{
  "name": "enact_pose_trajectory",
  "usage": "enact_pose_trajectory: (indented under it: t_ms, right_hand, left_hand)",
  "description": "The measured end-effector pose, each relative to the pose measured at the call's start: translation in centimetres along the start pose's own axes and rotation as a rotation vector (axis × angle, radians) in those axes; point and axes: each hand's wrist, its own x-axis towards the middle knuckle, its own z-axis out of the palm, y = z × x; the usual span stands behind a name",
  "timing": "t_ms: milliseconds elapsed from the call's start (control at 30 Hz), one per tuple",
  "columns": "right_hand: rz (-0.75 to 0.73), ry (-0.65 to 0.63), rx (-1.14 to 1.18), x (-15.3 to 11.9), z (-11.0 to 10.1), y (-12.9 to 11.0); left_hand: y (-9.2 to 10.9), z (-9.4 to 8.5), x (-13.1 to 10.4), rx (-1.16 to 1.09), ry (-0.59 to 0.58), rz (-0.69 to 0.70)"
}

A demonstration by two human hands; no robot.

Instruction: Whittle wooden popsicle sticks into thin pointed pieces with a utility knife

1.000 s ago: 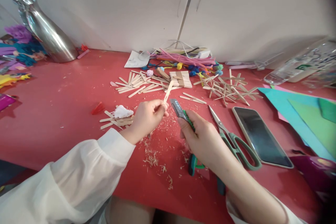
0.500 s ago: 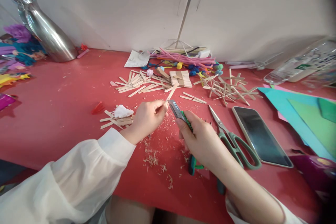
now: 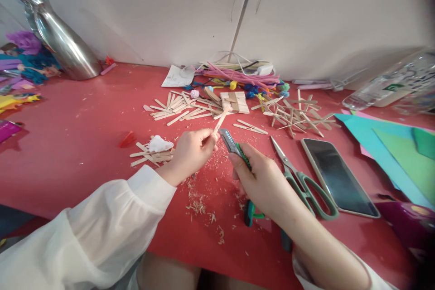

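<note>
Between the thumb and fingers of my left hand [image 3: 195,150] is a wooden craft stick [image 3: 222,119], its free end slanting up and away. My right hand [image 3: 256,172] is wrapped round a utility knife [image 3: 231,142] with a green grip. The blade end lies just right of the stick, with a small gap showing between them. Wood shavings [image 3: 197,206] are scattered on the red table [image 3: 102,118] below both hands. Left of my left hand, several craft sticks [image 3: 146,156] lie under a crumpled white piece [image 3: 159,144].
Open-bladed scissors [image 3: 302,181] and a phone [image 3: 340,176] lie right of my right hand. Loose sticks [image 3: 299,113], bundled sticks [image 3: 243,102] and pink pipe cleaners [image 3: 238,74] spread along the back. A steel jug [image 3: 64,41] stands back left; coloured paper [image 3: 384,145] and a clear bottle [image 3: 387,81] sit right.
The knife has shifted slightly right, away from the stick, and a small gap has opened between them. My left hand keeps its hold on the stick almost unmoved.
</note>
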Motion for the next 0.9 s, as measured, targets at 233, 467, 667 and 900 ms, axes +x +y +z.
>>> enact_pose_trajectory:
  t_ms: [233, 467, 667, 900]
  right_hand:
    - [0.028, -0.023, -0.022, 0.06, -0.05, -0.25]
    - [0.029, -0.025, 0.002, 0.01, 0.00, -0.20]
    - [-0.002, -0.018, -0.025, 0.11, 0.00, -0.19]
    - [-0.069, 0.106, -0.338, 0.10, 0.66, 0.04]
  left_hand:
    - [0.09, 0.01, 0.04, 0.039, -0.007, -0.001]
    - [-0.02, 0.01, 0.01, 0.069, -0.006, 0.006]
    - [-0.23, 0.12, 0.05, 0.128, 0.002, 0.033]
    - [-0.35, 0.33, 0.02, 0.208, 0.019, 0.091]
